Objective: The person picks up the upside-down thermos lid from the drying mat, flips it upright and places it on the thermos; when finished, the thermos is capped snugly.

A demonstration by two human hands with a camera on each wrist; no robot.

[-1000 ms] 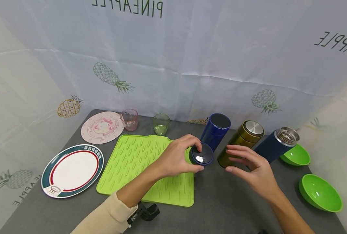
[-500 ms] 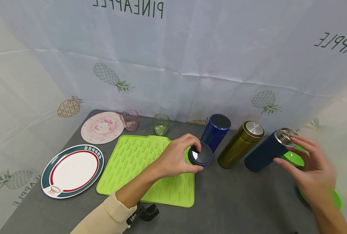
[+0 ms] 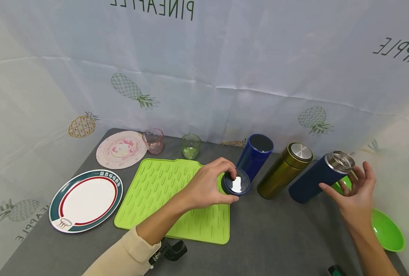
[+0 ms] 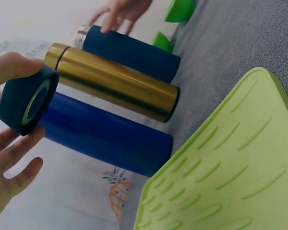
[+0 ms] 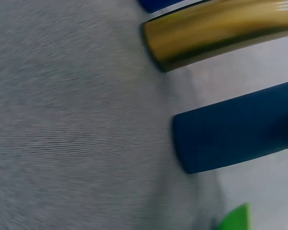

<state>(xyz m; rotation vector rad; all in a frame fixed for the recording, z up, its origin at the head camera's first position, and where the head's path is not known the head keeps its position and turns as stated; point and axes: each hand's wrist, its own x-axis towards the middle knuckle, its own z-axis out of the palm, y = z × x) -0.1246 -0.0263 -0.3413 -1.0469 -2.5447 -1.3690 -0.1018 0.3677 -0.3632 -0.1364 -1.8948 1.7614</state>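
Grey table (image 3: 266, 237), pineapple-print cloth behind. Left hand (image 3: 204, 188) pinches a dark blue lid (image 3: 236, 183) between thumb and curled fingers, just above the right edge of the green mat (image 3: 163, 199), in front of the open blue flask (image 3: 254, 155). Gold flask (image 3: 283, 170) stands beside it, capped. Right hand (image 3: 354, 195), fingers spread, is at the upper part of the navy flask (image 3: 316, 178); contact cannot be confirmed. Green bowl (image 3: 387, 232) lies near the right wrist. Plate (image 3: 85, 201) at far left.
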